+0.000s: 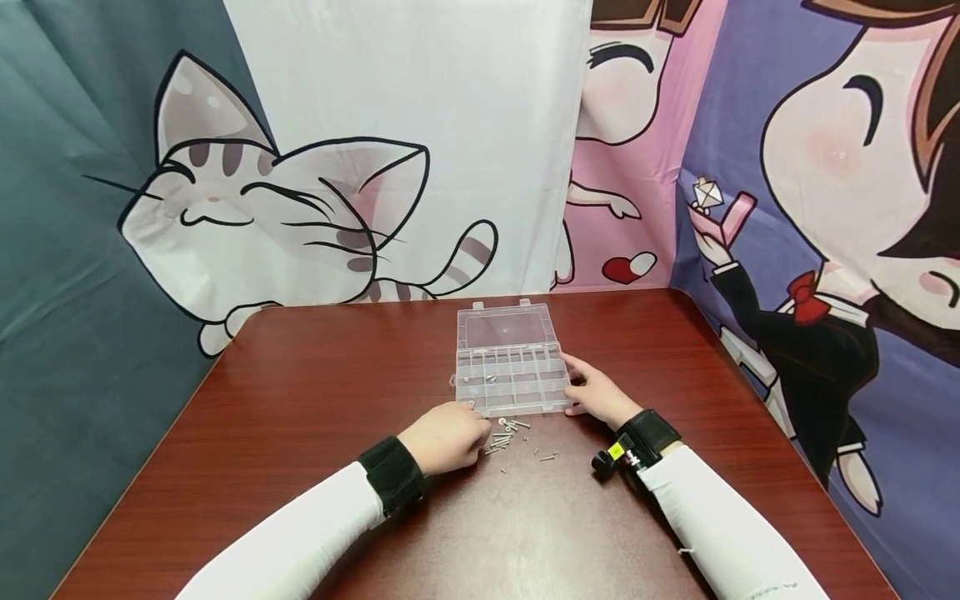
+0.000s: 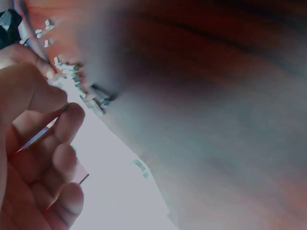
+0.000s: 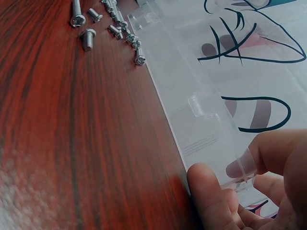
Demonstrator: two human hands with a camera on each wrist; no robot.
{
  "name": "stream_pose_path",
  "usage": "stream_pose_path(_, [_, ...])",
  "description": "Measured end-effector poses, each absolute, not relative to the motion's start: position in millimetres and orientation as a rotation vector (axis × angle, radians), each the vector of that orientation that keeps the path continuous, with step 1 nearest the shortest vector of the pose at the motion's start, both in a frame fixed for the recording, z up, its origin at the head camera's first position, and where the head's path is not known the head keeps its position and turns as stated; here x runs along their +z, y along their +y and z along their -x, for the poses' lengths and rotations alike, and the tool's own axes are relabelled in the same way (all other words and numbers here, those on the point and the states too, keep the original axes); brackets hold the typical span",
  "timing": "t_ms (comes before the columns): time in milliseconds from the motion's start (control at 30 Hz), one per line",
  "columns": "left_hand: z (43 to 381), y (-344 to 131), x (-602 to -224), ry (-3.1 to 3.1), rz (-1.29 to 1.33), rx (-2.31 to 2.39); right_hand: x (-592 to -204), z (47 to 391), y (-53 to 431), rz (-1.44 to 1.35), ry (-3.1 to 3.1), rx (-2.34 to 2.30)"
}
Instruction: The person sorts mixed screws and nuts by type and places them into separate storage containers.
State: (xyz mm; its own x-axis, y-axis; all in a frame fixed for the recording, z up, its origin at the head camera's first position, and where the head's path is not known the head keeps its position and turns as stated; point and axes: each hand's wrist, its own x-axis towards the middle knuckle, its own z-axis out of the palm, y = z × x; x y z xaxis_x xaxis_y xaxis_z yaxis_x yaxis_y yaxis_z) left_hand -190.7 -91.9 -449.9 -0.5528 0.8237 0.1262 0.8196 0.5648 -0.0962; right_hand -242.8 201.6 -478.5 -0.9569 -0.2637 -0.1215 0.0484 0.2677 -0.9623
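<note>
A clear plastic compartment box point(image 1: 528, 409) lies on the table with its lid point(image 1: 504, 329) folded back, away from me. My right hand point(image 1: 596, 393) grips its right end; in the right wrist view the thumb and fingers point(image 3: 206, 191) hold the box's corner. My left hand point(image 1: 447, 437) is at the front left corner. Its thumb and index fingertip meet in the left wrist view, with a tiny dark piece point(image 2: 66, 106) between them, too small to identify. Loose metal screws point(image 1: 501, 439) lie in front of the box. A few small metal pieces point(image 1: 491, 380) sit in left-hand compartments.
The brown wooden table point(image 1: 337, 358) reaches back to a printed cloth backdrop point(image 1: 420, 83). A few separate screws point(image 1: 548, 457) lie right of the main cluster, between my hands. Each wrist wears a black band point(image 1: 393, 475).
</note>
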Motion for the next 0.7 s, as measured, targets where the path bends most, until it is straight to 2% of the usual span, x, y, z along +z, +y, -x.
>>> stream_pose_path(167, [197.7, -90.2, -437.1, -2.536, 1.359, -0.028, -463.0, 233.0, 198.6, 0.224, 2.28, -1.745])
stream_pose_path(700, [244.1, -77.0, -407.9, -2.517, 1.209, -0.119, -461.6, 232.2, 199.9, 0.209, 2.268, -1.749])
